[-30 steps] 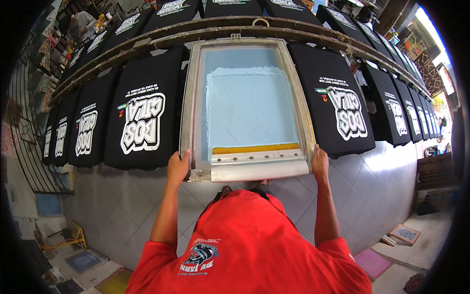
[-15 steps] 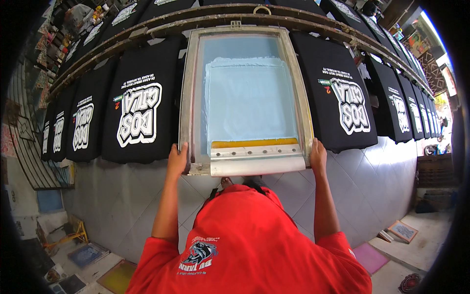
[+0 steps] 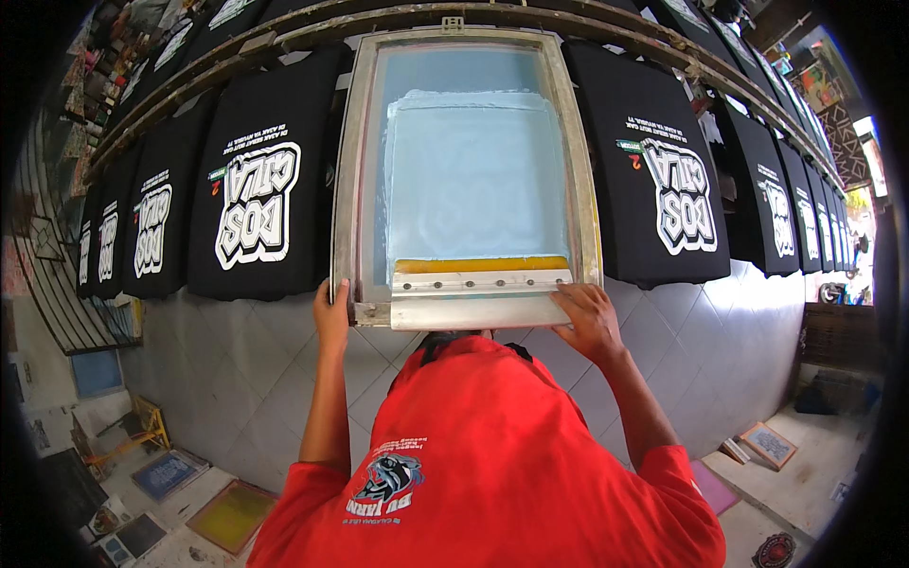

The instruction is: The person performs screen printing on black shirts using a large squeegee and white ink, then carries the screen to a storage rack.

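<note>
A screen-printing frame (image 3: 351, 180) with pale blue mesh (image 3: 478, 180) lies in front of me, over the row of shirts. Across its near end rests a wide squeegee (image 3: 478, 310), with a metal holder and a yellow blade. My left hand (image 3: 331, 312) is closed on the frame's near left corner, thumb against the side rail. At the squeegee's right end, my right hand (image 3: 589, 322) has its fingers over the holder and its thumb at the lower edge. Whatever lies under the frame is hidden.
Black shirts with white lettering hang on boards to the left (image 3: 256, 180) and right (image 3: 663, 170), in a curving row. Wooden rails (image 3: 284, 43) run behind them. Flat screens, one yellow (image 3: 232, 516) and one blue (image 3: 170, 473), lie on the floor at lower left.
My right hand has left the frame's right corner and moved inward onto the squeegee's right end. My left hand stays on the frame. The view has shifted slightly.
</note>
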Tool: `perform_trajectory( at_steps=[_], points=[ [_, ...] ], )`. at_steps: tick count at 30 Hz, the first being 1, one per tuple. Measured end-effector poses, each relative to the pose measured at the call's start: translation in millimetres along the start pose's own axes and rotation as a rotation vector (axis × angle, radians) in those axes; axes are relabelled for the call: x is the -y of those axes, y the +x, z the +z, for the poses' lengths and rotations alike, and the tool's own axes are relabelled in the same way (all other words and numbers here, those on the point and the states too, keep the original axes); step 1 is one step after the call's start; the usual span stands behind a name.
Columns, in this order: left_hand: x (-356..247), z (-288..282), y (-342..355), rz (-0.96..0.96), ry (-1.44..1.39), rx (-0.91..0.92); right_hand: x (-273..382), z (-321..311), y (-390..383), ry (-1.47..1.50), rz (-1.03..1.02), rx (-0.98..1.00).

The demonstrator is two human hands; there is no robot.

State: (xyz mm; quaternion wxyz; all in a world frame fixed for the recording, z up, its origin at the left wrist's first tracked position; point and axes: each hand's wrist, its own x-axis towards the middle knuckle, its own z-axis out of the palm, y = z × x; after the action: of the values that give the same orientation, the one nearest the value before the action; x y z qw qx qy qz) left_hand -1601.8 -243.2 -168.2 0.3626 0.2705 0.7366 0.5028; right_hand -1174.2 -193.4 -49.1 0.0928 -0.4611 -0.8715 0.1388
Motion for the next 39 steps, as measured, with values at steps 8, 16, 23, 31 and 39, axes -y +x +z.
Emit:
perform_trajectory(
  at_steps=[8,16,23,31,39],
  points=[
    [-34,-12,-5,0.279,0.227,-0.008,4,-41,41,0.096,0.003,0.022],
    [-139,56,10,0.836,0.905,0.82,-6,-43,83,0.007,0.026,-0.059],
    [-198,96,109,0.789,0.846,0.647,-69,-51,186,-0.118,0.033,-0.076],
    [-161,194,239,1.035,0.716,0.335,-155,6,315,-0.203,0.035,-0.306],
    [-207,146,191,0.712,0.914,0.745,-93,-57,274,-0.126,0.147,0.167]
  ],
)
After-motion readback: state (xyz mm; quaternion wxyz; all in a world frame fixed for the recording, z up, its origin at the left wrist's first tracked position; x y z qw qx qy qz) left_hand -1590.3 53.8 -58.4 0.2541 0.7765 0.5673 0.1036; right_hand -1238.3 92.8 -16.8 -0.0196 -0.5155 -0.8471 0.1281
